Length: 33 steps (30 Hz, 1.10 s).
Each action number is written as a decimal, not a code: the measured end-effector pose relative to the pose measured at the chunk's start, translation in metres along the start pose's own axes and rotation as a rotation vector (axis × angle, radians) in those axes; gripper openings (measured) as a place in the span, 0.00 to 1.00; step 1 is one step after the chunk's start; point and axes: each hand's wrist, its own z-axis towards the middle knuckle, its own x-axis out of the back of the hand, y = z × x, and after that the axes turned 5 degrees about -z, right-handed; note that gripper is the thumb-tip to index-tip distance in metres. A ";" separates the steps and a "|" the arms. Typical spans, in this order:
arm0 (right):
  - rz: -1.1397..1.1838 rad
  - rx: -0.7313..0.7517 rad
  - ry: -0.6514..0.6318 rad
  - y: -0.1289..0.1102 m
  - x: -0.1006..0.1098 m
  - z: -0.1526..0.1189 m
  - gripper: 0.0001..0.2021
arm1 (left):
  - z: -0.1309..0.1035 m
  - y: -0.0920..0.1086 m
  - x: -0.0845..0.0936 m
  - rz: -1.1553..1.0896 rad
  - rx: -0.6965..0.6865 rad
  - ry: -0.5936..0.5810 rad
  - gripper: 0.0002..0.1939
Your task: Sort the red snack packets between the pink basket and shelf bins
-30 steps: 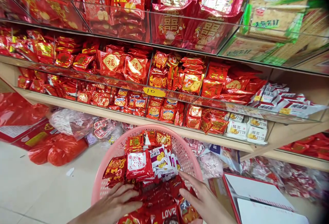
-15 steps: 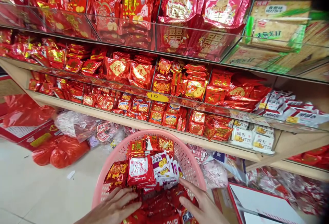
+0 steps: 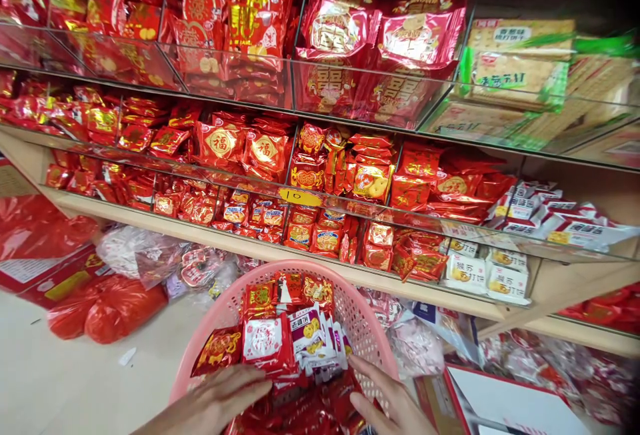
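A pink perforated basket (image 3: 367, 302) stands at the bottom centre, holding red packets, a white-faced red packet (image 3: 263, 340) and a row of white and purple packets (image 3: 307, 335). Over the basket's left part lies my left hand (image 3: 227, 392), palm down on or just above the packets, fingers extended and fairly close, holding nothing visible. On the right side my right hand (image 3: 383, 395) reaches in with thumb and forefinger apart, beside the white and purple packets and over dark red ones (image 3: 320, 402). Its other fingers are hidden, and no packet shows in its grip.
Shelves with clear dividers and red snack packets (image 3: 220, 142) span the view above the basket. A yellow tag (image 3: 301, 196) marks one shelf. Red plastic bags (image 3: 107, 308) lie on the floor at left. An open white box (image 3: 510, 398) is at lower right.
The view has shifted slightly, so the shelves appear a little lower and further left. My left hand's fingers are closer together and less spread. My right hand has stayed nearly in place.
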 end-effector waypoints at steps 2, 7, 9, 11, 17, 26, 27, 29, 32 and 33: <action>0.063 0.009 0.071 0.002 -0.001 -0.001 0.31 | 0.008 -0.002 0.013 0.028 -0.040 0.121 0.29; 0.127 -0.013 0.154 0.007 -0.005 -0.006 0.31 | 0.054 0.012 0.057 0.187 -0.187 0.385 0.20; 0.119 -0.029 0.136 0.009 -0.005 -0.009 0.31 | 0.078 0.014 0.071 0.241 -0.257 0.434 0.21; 0.120 -0.039 0.151 0.011 -0.006 -0.013 0.30 | 0.105 0.011 0.082 0.327 -0.310 0.458 0.17; 0.169 -0.031 0.277 0.013 -0.006 -0.024 0.28 | 0.186 0.008 0.109 0.508 -0.276 0.568 0.14; 0.160 -0.105 0.308 0.010 -0.002 -0.039 0.25 | 0.248 0.018 0.114 0.663 -0.211 0.569 0.20; 0.151 -0.119 0.309 0.010 -0.001 -0.040 0.25 | 0.250 0.017 0.114 0.674 -0.203 0.569 0.20; 0.124 -0.141 0.286 0.009 -0.001 -0.042 0.25 | 0.254 0.015 0.114 0.694 -0.186 0.568 0.18; 0.100 -0.155 0.277 0.008 0.000 -0.043 0.25 | 0.257 0.011 0.115 0.712 -0.170 0.565 0.17; 0.100 -0.155 0.284 0.008 0.000 -0.044 0.25 | 0.257 0.011 0.115 0.715 -0.167 0.565 0.17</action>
